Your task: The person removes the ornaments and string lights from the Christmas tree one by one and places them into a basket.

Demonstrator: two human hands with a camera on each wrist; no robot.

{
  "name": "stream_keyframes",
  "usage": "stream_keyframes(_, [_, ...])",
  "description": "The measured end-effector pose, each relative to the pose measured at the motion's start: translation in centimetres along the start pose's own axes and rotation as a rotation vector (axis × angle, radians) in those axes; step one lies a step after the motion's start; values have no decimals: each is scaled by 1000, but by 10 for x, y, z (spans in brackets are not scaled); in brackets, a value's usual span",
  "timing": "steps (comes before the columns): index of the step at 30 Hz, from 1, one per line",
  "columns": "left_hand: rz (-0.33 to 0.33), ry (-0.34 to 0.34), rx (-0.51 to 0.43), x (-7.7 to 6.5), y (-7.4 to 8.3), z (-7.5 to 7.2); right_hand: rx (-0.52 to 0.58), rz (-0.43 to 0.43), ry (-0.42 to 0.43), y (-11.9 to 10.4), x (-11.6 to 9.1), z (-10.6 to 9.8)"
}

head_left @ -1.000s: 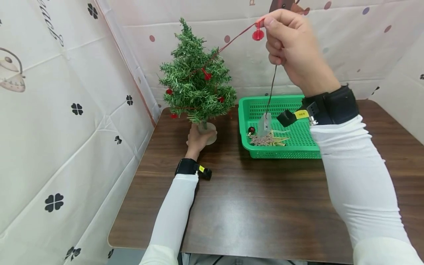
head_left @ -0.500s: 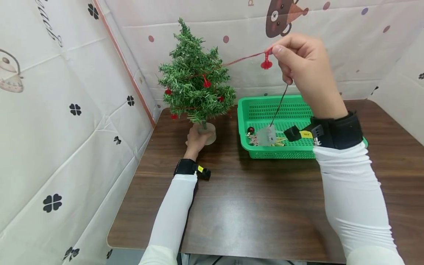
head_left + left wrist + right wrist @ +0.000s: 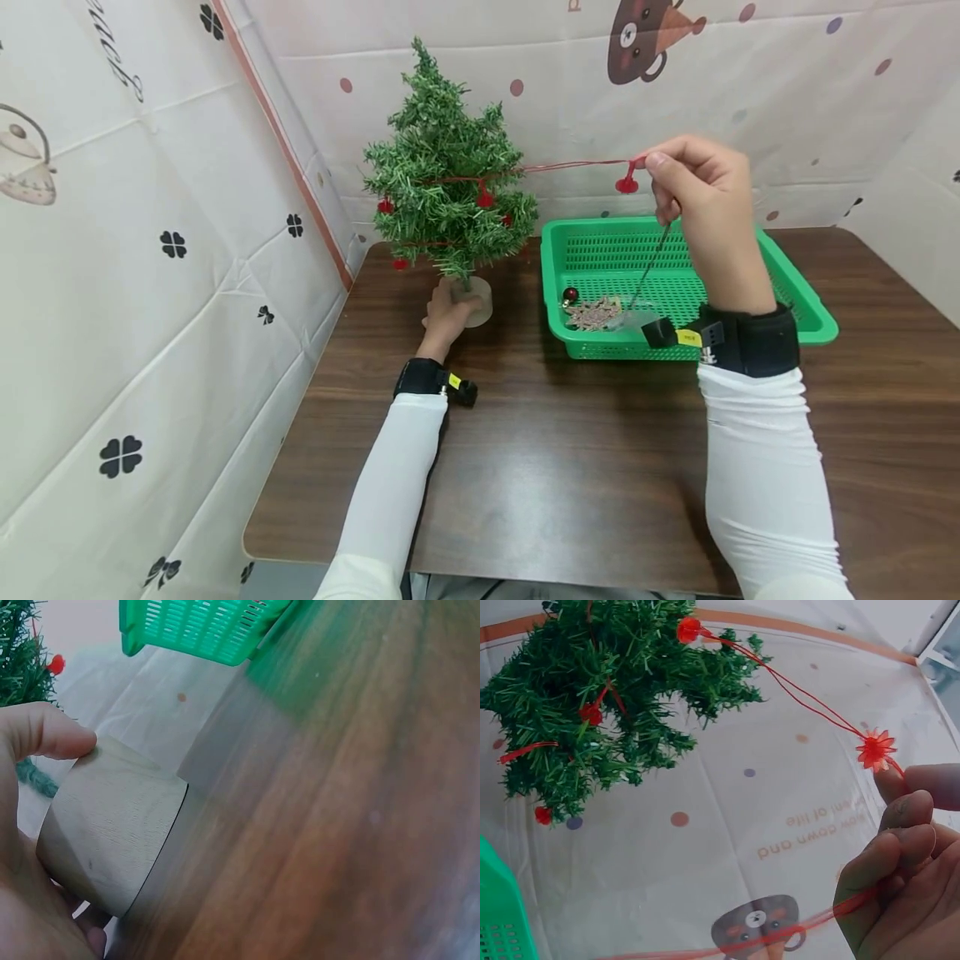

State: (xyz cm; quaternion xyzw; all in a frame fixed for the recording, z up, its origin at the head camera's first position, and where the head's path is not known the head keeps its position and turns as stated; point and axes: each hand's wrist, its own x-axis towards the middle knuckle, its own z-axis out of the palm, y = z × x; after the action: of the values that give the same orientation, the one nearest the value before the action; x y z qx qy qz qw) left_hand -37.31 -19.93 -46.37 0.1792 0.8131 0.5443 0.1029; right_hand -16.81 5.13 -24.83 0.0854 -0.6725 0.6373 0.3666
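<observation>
A small green Christmas tree (image 3: 442, 158) stands upright at the back left of the table. My left hand (image 3: 446, 315) grips its round wooden base (image 3: 120, 817), the thumb lying over the top edge. Red flower-shaped lights on a thin cord, a string of lights (image 3: 875, 748), wind around the branches. To the right of the tree, my right hand (image 3: 697, 179) pinches the cord between thumb and forefinger, just beside one red flower. Between tree and hand the cord runs taut and nearly level. A dark wire (image 3: 651, 265) trails from under the right hand to a clear plastic piece (image 3: 633, 320).
Below the right hand sits a green basket (image 3: 600, 350) with perforated walls. In its left part are glittery star-like ornaments (image 3: 592, 314) and a dark red ball (image 3: 570, 294). A white printed sheet (image 3: 585, 108) covers the wall behind the wooden table (image 3: 555, 475).
My right hand has come down and slightly right, so the cord went from slanting upward to nearly level. The clear plastic piece has sunk into the basket. My left hand stays on the base.
</observation>
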Motion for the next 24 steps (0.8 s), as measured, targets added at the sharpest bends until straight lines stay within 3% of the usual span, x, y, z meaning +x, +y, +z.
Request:
stream_keyframes(6, [35,-41,11,2,-1,-6,-71,-20,91,-2,-19,10])
stream_keyframes(11, [31,-73,-54,1,-1,-7,-59,-16,148,1,-30,13])
stream_keyframes(24, [6,-10,-56,8,-4,-2,-8,-11,218,8,-29,8])
